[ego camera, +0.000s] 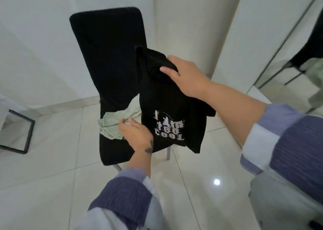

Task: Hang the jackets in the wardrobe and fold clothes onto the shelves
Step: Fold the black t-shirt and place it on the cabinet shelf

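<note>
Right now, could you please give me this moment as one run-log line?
right hand: grips black T-shirt, lifted | left hand: at green garment on chair | folding: not begun

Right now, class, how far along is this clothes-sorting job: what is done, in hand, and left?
Done: nothing visibly folded or shelved. In hand: the right hand holds up a black T-shirt. Left: the left hand reaches at a green garment lying on the chair; both need folding.
</note>
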Motion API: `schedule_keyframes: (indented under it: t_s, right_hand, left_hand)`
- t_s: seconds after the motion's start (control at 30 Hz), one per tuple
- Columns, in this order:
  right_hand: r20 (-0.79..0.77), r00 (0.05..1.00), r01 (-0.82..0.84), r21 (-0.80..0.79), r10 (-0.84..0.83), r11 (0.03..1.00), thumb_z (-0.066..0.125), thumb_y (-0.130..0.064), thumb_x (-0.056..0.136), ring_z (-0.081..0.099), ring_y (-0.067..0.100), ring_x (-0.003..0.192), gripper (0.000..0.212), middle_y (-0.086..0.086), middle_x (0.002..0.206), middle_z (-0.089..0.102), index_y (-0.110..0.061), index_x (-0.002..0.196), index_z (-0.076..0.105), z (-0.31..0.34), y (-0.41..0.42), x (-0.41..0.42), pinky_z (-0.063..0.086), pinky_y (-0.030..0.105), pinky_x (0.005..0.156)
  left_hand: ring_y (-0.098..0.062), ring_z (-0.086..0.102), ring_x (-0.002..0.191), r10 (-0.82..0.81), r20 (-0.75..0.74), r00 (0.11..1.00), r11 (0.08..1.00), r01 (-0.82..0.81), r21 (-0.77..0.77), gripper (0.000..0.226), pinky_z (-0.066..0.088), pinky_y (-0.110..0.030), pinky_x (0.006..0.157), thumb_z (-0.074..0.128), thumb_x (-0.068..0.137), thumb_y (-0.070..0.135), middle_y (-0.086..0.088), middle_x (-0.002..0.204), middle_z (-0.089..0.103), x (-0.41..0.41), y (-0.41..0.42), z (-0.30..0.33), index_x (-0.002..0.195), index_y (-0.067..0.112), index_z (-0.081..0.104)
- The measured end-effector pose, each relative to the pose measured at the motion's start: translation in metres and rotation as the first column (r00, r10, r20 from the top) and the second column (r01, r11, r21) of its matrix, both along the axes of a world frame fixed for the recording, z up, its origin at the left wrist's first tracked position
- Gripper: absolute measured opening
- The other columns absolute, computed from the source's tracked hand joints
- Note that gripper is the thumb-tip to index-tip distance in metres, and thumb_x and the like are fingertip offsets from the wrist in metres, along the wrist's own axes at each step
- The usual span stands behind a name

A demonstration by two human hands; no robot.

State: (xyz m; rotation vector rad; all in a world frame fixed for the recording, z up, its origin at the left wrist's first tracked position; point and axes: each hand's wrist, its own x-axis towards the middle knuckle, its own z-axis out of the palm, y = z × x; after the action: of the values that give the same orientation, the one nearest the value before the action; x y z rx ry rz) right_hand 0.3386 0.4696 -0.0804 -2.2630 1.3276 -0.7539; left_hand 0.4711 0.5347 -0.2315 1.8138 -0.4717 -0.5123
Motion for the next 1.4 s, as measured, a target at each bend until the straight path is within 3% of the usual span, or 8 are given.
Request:
schedule_keyframes:
  t_s: [0.17,0.27,0.4,0.6,0.8,0.9,1.03,1.4]
  right_hand:
    - [0.087,0.975,0.217,-0.147,-0.206,0.965,0.042,-0.037,0.100,0.050,0.015,0.090,0.031,-0.004,0.097,0.056,-0.012,0.114,0.053,0.112,0.034,-0.086,0.032,0.021,0.071]
    - [0.145,0.937,0.345,-0.215,-0.319,0.914,0.041,-0.036,0.100,0.049,0.011,0.093,0.034,-0.006,0.103,0.055,-0.012,0.122,0.053,0.156,0.054,-0.135,0.030,0.016,0.072]
    - [0.250,0.848,0.521,-0.238,-0.467,0.819,0.042,-0.036,0.100,0.056,0.016,0.100,0.032,-0.004,0.104,0.059,-0.011,0.118,0.053,0.187,0.079,-0.203,0.035,0.018,0.077]
    - [0.390,0.568,0.819,-0.181,-0.725,0.544,0.039,-0.037,0.101,0.047,0.012,0.119,0.047,-0.005,0.128,0.051,-0.015,0.143,0.038,0.184,0.127,-0.308,0.028,0.009,0.088]
    - [0.452,0.188,0.976,0.012,-0.872,0.217,0.038,-0.041,0.100,0.033,0.020,0.140,0.054,0.002,0.151,0.037,-0.019,0.149,0.028,0.132,0.188,-0.389,0.025,0.028,0.112]
    - [0.462,0.020,0.995,0.079,-0.887,0.063,0.037,-0.040,0.101,0.030,0.021,0.141,0.056,0.002,0.152,0.034,-0.017,0.150,0.025,0.106,0.220,-0.417,0.022,0.023,0.109]
    - [0.438,-0.149,0.985,0.144,-0.887,-0.095,0.035,-0.041,0.101,0.029,0.022,0.141,0.057,0.003,0.153,0.033,-0.016,0.151,0.022,0.073,0.259,-0.455,0.024,0.024,0.109]
    - [0.380,-0.360,0.920,0.299,-0.852,-0.255,0.032,-0.050,0.097,0.039,0.026,0.136,0.060,0.006,0.148,0.043,-0.017,0.148,0.031,-0.055,0.285,-0.600,0.033,0.039,0.112]
  left_hand:
    - [-0.034,0.050,0.120,-0.098,-0.357,0.929,0.988,0.133,0.076,0.053,0.040,-0.040,0.098,0.026,0.102,0.042,-0.018,0.136,0.049,-0.074,0.008,0.052,0.136,0.005,0.042]
    - [-0.035,0.048,0.124,-0.217,-0.523,0.825,0.972,0.229,-0.041,0.065,0.040,-0.044,0.105,0.022,0.099,0.055,-0.015,0.140,0.048,-0.129,0.003,0.102,0.138,0.007,0.043]
    - [-0.032,0.049,0.124,-0.283,-0.331,0.900,0.952,0.221,-0.213,0.050,0.035,-0.034,0.103,0.033,0.102,0.038,-0.016,0.134,0.053,-0.196,-0.016,0.168,0.133,0.001,0.047]
    - [-0.025,0.057,0.111,-0.517,-0.117,0.848,0.821,0.453,-0.348,0.041,0.036,-0.022,0.083,0.038,0.101,0.038,-0.008,0.121,0.061,-0.282,-0.037,0.206,0.124,0.007,0.051]
    - [-0.022,0.060,0.098,-0.762,0.104,0.639,0.579,0.744,-0.334,0.036,0.041,-0.023,0.080,0.039,0.100,0.038,-0.003,0.108,0.063,-0.375,-0.037,0.195,0.119,0.010,0.051]
    - [-0.026,0.053,0.121,-0.846,0.141,0.515,0.458,0.835,-0.304,0.044,0.040,-0.030,0.099,0.040,0.099,0.041,-0.007,0.131,0.058,-0.422,-0.027,0.182,0.133,0.014,0.047]
    - [-0.014,0.054,0.105,-0.910,0.184,0.371,0.304,0.900,-0.311,0.037,0.034,-0.017,0.085,0.043,0.100,0.034,-0.002,0.118,0.060,-0.476,0.000,0.168,0.126,0.009,0.053]
    - [-0.031,0.059,0.107,-0.932,0.333,0.142,0.097,0.984,-0.150,0.035,0.039,-0.024,0.081,0.044,0.100,0.032,-0.014,0.115,0.065,-0.645,0.001,0.089,0.122,0.007,0.054]
